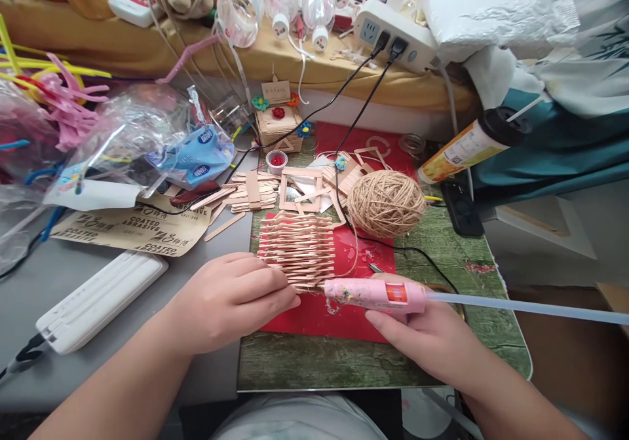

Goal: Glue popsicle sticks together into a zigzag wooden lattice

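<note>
A pink glue gun [376, 294] with a long translucent glue stick out of its back lies in my right hand [425, 335], whose fingers are wrapped round it. Its nozzle points left at the near right corner of a stacked block of wooden craft sticks [297, 250]. Against the near left side of that block, my left hand [240, 299] has its fingers closed together; whether they pinch a stick or twine is hidden. A thin strand of twine runs from the ball of twine [386, 203] down to the block's near edge. Red sheet [304, 322] lies under the block.
Loose sticks [253, 191] and stick frames [301, 190] lie behind the block. Black cables cross the green board [462, 256]. A decorated stick box [279, 126] stands at the back. On the left are sandpaper [142, 227] and a white device [103, 299]; a lidded cup [472, 142] leans at the right.
</note>
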A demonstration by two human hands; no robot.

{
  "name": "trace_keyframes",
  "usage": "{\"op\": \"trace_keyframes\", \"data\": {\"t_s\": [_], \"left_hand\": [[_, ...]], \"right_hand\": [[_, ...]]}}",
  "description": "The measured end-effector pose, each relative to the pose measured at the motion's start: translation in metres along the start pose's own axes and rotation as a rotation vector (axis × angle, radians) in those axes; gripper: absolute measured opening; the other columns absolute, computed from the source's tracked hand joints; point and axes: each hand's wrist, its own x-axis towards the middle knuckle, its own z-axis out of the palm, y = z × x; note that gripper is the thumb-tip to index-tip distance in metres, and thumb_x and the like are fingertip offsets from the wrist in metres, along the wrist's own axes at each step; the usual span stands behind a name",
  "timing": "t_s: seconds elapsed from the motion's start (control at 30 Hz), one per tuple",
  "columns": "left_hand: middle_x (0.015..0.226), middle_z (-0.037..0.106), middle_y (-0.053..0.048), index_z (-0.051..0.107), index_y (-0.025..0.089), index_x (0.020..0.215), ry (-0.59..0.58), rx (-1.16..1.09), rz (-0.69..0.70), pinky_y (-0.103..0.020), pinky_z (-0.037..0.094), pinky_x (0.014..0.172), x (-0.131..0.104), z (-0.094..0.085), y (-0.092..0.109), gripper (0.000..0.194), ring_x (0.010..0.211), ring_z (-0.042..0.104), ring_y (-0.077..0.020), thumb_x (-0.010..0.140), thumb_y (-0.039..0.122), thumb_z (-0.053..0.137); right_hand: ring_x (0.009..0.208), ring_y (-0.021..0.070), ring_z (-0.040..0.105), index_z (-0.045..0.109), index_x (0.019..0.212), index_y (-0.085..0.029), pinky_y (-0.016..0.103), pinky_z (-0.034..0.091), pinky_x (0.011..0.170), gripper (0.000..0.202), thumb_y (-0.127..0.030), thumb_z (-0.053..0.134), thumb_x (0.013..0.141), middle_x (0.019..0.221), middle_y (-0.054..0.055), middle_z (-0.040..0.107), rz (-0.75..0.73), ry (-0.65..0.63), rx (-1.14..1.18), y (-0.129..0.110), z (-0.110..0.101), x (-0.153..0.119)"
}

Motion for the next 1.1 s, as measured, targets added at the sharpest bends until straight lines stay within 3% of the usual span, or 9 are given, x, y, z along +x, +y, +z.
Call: {"op": "trace_keyframes", "data": {"t_s": [0.2, 0.6, 0.8, 1.1], "left_hand": [[0.093, 0.079, -0.006, 0.071, 0.014, 0.119, -0.004, 0.004, -0.01, -0.033, 0.048, 0.067, -0.001, 0.001, 0.0, 0.026, 0.073, 0.065, -0.0162, 0.095, 0.01, 0.08], [0.094, 0.078, -0.005, 0.071, 0.014, 0.117, 0.003, -0.01, -0.006, -0.033, 0.047, 0.066, -0.001, 0.001, -0.001, 0.024, 0.073, 0.063, -0.0148, 0.095, 0.01, 0.08], [0.099, 0.08, -0.006, 0.072, 0.015, 0.121, -0.01, -0.025, -0.015, -0.034, 0.047, 0.068, -0.005, 0.001, -0.003, 0.027, 0.075, 0.065, -0.0155, 0.095, 0.01, 0.08], [0.101, 0.079, -0.008, 0.074, 0.013, 0.121, -0.012, -0.034, -0.003, -0.034, 0.045, 0.068, -0.005, 0.001, -0.004, 0.028, 0.077, 0.064, -0.0162, 0.094, 0.007, 0.08]], "right_hand": [[0.094, 0.0264, 0.074, 0.06, 0.079, -0.025, 0.032, 0.059, 0.078, 0.027, -0.04, 0.064, 0.1, 0.084, 0.003, 0.07, -0.007, 0.006, 0.034, -0.002, 0.003, 0.0], [0.09, 0.0227, 0.073, 0.064, 0.086, -0.024, 0.029, 0.059, 0.08, 0.021, -0.039, 0.062, 0.1, 0.096, 0.004, 0.075, 0.003, -0.008, 0.01, -0.006, 0.0, 0.002], [0.083, 0.0213, 0.069, 0.061, 0.083, -0.023, 0.029, 0.057, 0.075, 0.023, -0.039, 0.062, 0.1, 0.087, 0.002, 0.069, 0.018, -0.019, -0.003, -0.005, -0.002, 0.002], [0.093, 0.024, 0.075, 0.081, 0.103, -0.025, 0.031, 0.061, 0.088, 0.022, -0.037, 0.063, 0.101, 0.107, 0.003, 0.08, 0.017, -0.043, 0.011, -0.009, -0.009, 0.0]]}}
